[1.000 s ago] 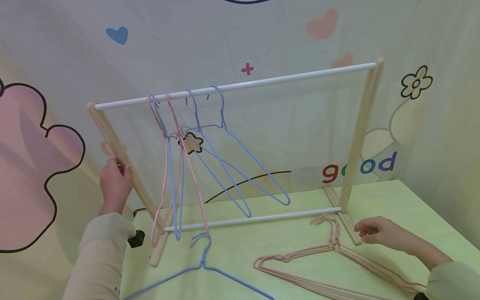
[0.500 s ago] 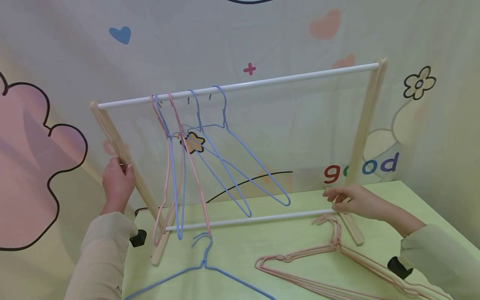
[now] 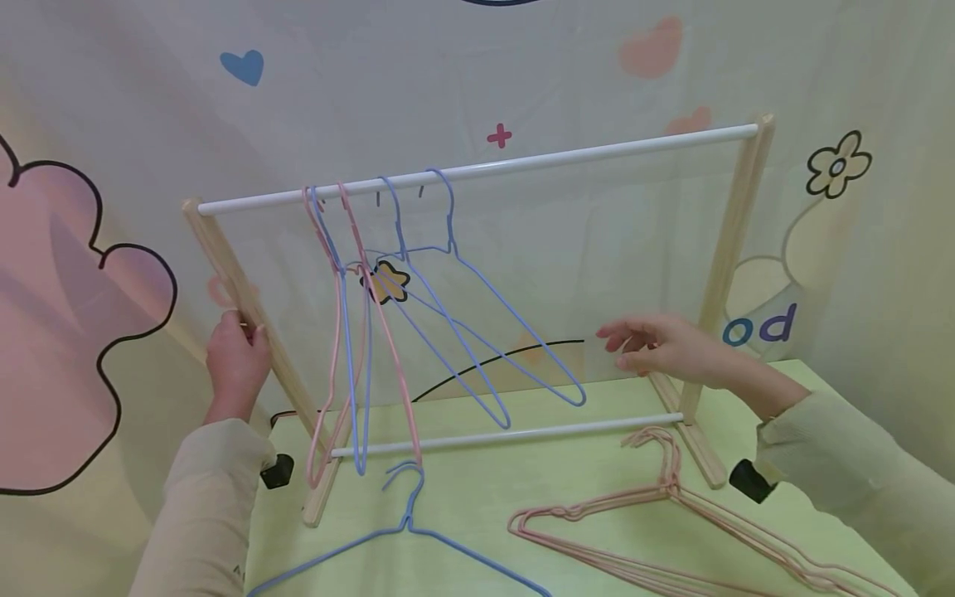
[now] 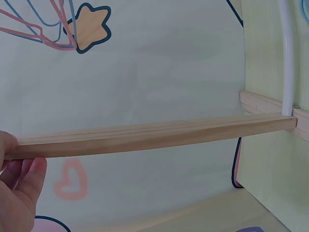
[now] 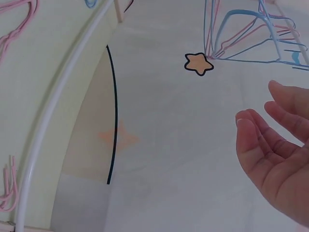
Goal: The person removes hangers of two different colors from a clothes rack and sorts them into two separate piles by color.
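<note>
My left hand grips the left wooden post of a clothes rack; the left wrist view shows fingers and thumb around the post. My right hand is in the air before the right post, fingers loosely bent and holding nothing, as the right wrist view confirms. From the white top rail hang several hangers on its left half: pink hangers and blue hangers. A single blue hanger lies on the table at the front.
Several pink hangers lie stacked on the pale green table, front right. A white lower bar joins the rack's feet. Behind stands a curtain with printed hearts and flowers.
My right hand has moved left and up, from beside the rack's right foot to in front of the right post. My left hand keeps its grip on the left post.
</note>
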`<state>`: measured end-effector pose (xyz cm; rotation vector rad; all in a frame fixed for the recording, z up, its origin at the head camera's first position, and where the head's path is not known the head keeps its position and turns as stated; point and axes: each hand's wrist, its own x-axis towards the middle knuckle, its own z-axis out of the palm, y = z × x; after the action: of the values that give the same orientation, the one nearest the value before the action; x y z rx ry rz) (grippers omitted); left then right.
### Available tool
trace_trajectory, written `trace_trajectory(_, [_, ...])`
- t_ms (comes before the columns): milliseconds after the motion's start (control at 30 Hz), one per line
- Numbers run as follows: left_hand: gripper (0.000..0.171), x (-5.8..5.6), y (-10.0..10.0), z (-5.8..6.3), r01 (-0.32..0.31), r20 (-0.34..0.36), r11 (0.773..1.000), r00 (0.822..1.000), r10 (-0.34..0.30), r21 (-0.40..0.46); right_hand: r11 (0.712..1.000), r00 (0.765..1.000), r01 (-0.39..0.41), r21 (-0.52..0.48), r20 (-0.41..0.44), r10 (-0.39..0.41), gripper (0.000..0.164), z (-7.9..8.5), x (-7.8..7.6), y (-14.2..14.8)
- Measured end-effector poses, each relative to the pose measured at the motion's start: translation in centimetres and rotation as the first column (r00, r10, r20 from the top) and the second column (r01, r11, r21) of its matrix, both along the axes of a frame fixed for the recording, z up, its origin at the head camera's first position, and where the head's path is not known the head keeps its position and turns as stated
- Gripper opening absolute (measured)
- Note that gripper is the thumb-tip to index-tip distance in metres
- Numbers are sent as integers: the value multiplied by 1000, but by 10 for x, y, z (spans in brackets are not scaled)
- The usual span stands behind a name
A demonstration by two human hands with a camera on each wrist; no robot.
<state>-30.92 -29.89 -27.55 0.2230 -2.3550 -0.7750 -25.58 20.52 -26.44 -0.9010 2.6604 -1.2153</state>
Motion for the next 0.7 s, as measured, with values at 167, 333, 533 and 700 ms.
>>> trace_trajectory(167, [30,0,0,0,-2,5,1000,1000,2,2,1000,1000,-6,1,24,6,37,10,-5,-12])
trace_trajectory(333, [29,0,0,-1,-5,-5,1000,1000,5,0,1000,999,-27,-9,42,27,40,20,-10,-26])
trace_trajectory(533, [30,0,1,-1,-8,-5,1000,1000,8,1,998,994,-63,0,94,63,43,33,-16,-45])
trace_trajectory(700, [30,0,1,0,-10,-5,1000,1000,10,-4,998,984,-66,-25,164,69,45,37,-21,-57])
